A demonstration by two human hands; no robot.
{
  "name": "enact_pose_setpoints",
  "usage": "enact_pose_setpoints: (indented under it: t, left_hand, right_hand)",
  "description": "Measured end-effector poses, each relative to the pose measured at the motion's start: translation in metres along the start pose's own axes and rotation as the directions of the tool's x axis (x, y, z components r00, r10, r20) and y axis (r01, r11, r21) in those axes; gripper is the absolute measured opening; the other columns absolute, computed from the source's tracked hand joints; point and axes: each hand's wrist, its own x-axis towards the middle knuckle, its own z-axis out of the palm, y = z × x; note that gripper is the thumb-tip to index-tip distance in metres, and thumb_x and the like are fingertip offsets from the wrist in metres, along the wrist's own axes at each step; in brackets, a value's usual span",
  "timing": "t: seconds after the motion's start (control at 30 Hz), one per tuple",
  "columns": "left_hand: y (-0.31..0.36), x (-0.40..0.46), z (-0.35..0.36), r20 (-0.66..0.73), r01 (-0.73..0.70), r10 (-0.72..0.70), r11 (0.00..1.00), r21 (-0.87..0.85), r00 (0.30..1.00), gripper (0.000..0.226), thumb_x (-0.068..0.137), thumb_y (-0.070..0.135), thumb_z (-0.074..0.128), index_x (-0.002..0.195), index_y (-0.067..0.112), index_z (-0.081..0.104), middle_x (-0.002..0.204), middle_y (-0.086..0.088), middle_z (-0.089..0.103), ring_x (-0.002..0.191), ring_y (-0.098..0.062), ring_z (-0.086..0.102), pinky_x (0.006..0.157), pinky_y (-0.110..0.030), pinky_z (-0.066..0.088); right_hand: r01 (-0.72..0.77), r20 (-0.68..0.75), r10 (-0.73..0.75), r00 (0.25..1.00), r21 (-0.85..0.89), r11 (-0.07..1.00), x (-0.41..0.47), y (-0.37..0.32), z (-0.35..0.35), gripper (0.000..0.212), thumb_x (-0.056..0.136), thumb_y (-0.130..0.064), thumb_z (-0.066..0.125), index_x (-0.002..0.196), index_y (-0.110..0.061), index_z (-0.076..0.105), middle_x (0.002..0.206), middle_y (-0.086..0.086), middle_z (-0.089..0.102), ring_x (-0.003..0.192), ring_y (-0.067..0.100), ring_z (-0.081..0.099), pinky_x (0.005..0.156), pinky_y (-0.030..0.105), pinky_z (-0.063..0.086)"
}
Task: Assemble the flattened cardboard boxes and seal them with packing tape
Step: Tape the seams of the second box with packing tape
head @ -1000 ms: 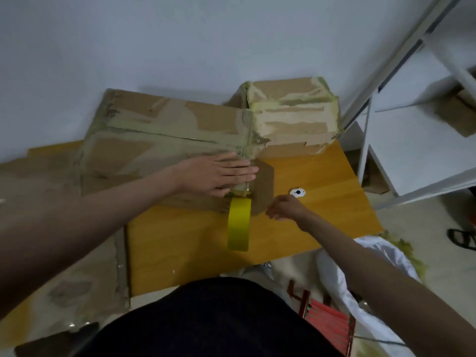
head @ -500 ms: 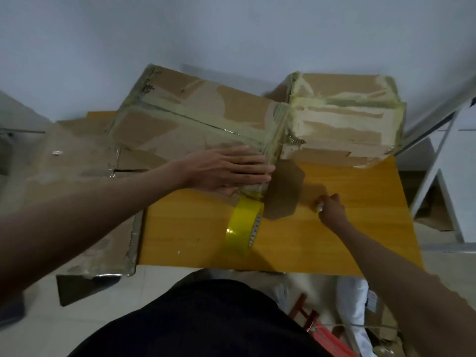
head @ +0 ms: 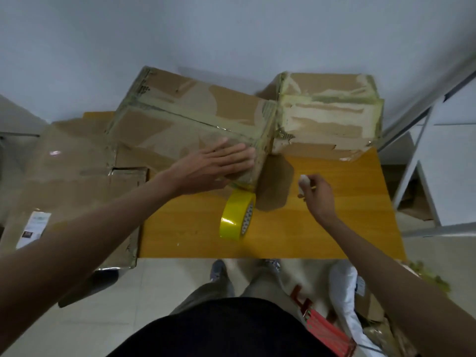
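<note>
A long cardboard box (head: pixel 185 117) with old tape marks lies on the yellow wooden table (head: pixel 334 228). My left hand (head: pixel 216 166) presses flat on its top near the right end, fingers straight. A yellow tape roll (head: pixel 237 219) hangs from that box end by a strip of tape and rests on edge on the table. My right hand (head: pixel 318 193) holds a small white object (head: pixel 303 182) just above the table, right of the box's brown end flap (head: pixel 275 184). A second taped box (head: pixel 327 114) stands at the back right.
Flattened cardboard (head: pixel 67 181) covers the surface on the left, with a paper label (head: pixel 34 229) on it. A white metal shelf frame (head: pixel 422 161) stands at the right. On the floor near my feet lie a red object (head: pixel 327 331) and a white bag (head: pixel 345 292).
My right hand reached to the small white object on the table, picked it up and now holds it above the tabletop. My left hand stayed pressed on the box. The view shifted.
</note>
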Motion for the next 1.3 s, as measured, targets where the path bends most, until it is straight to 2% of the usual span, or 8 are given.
enact_pose_setpoints:
  t: [0.23, 0.33, 0.47, 0.57, 0.67, 0.83, 1.0, 1.3]
  left_hand:
    - [0.029, -0.021, 0.007, -0.214, 0.283, -0.331, 0.932, -0.226, 0.919, 0.046, 0.09, 0.016, 0.066, 0.135, 0.012, 0.058, 0.155, -0.008, 0.041, 0.144, -0.024, 0.036, 0.118, -0.045, 0.029]
    - [0.05, -0.029, 0.007, -0.266, 0.448, -0.55, 0.819, -0.359, 0.792, 0.028, 0.091, 0.015, 0.064, 0.119, 0.009, 0.064, 0.131, -0.009, 0.057, 0.123, -0.03, 0.051, 0.102, -0.045, 0.043]
    - [0.097, -0.039, 0.001, 0.024, 0.579, -0.875, 0.299, -0.759, 0.484, 0.018, 0.097, 0.03, 0.059, 0.099, 0.015, 0.05, 0.094, 0.001, 0.053, 0.086, -0.017, 0.051, 0.072, -0.029, 0.04]
    - [0.124, -0.036, -0.001, 0.401, 0.5, -0.807, -0.155, -0.852, 0.434, 0.036, 0.093, 0.037, 0.066, 0.108, 0.013, 0.044, 0.086, 0.004, 0.053, 0.079, -0.016, 0.054, 0.059, -0.023, 0.039]
    - [0.135, -0.028, -0.006, 0.59, 0.417, -0.685, -0.43, -0.801, 0.427, 0.052, 0.092, 0.033, 0.07, 0.128, 0.01, 0.042, 0.099, 0.007, 0.047, 0.097, -0.017, 0.051, 0.078, -0.027, 0.041]
    - [0.138, -0.027, -0.005, 0.661, 0.393, -0.615, -0.531, -0.751, 0.43, 0.051, 0.093, 0.026, 0.07, 0.133, 0.013, 0.042, 0.118, 0.002, 0.047, 0.107, -0.021, 0.05, 0.096, -0.039, 0.045]
    - [0.136, -0.033, -0.008, 0.665, 0.356, -0.61, -0.562, -0.747, 0.432, 0.035, 0.091, 0.026, 0.072, 0.119, 0.013, 0.054, 0.114, 0.0, 0.059, 0.107, -0.023, 0.057, 0.088, -0.038, 0.047]
    - [0.13, -0.037, -0.015, 0.669, 0.337, -0.577, -0.583, -0.739, 0.469, 0.042, 0.092, 0.026, 0.071, 0.129, 0.012, 0.056, 0.115, 0.0, 0.058, 0.106, -0.02, 0.056, 0.093, -0.036, 0.047]
  right_hand:
    - [0.198, -0.058, -0.197, 0.979, 0.021, 0.98, -0.053, -0.095, 0.011, 0.034, 0.105, -0.026, 0.05, 0.132, -0.009, 0.061, 0.112, 0.006, 0.067, 0.087, 0.015, 0.061, 0.07, 0.006, 0.038]
    - [0.282, -0.054, -0.281, 0.958, 0.003, 0.959, -0.073, -0.114, 0.023, 0.03, 0.105, -0.022, 0.05, 0.13, -0.012, 0.063, 0.123, 0.007, 0.065, 0.103, 0.02, 0.059, 0.081, 0.022, 0.045]
    - [0.344, -0.087, -0.351, 0.932, -0.082, 0.935, -0.092, -0.128, 0.032, 0.021, 0.103, -0.014, 0.053, 0.118, -0.013, 0.066, 0.108, 0.006, 0.059, 0.088, 0.011, 0.05, 0.075, 0.022, 0.043]
    - [0.386, -0.065, -0.4, 0.914, -0.159, 0.909, -0.102, -0.131, 0.035, 0.019, 0.102, -0.015, 0.055, 0.116, -0.011, 0.066, 0.106, 0.006, 0.056, 0.09, 0.014, 0.051, 0.074, 0.027, 0.043]
    - [0.426, -0.017, -0.439, 0.898, -0.211, 0.88, -0.106, -0.132, 0.034, 0.017, 0.101, -0.017, 0.057, 0.114, -0.011, 0.066, 0.103, 0.005, 0.055, 0.088, 0.014, 0.05, 0.072, 0.03, 0.042]
    - [0.403, 0.029, -0.417, 0.908, -0.333, 0.853, -0.105, -0.143, 0.034, 0.009, 0.095, -0.016, 0.065, 0.101, -0.009, 0.066, 0.095, 0.004, 0.054, 0.076, 0.01, 0.043, 0.064, 0.025, 0.032]
    - [0.405, 0.09, -0.405, 0.91, -0.405, 0.82, -0.099, -0.153, 0.036, 0.009, 0.093, -0.015, 0.067, 0.099, -0.008, 0.065, 0.096, 0.005, 0.054, 0.078, 0.021, 0.054, 0.063, 0.026, 0.033]
    - [0.398, 0.142, -0.382, 0.913, -0.502, 0.767, -0.097, -0.165, 0.047, 0.009, 0.095, -0.016, 0.064, 0.101, -0.01, 0.065, 0.103, 0.005, 0.054, 0.081, 0.029, 0.06, 0.061, 0.042, 0.046]
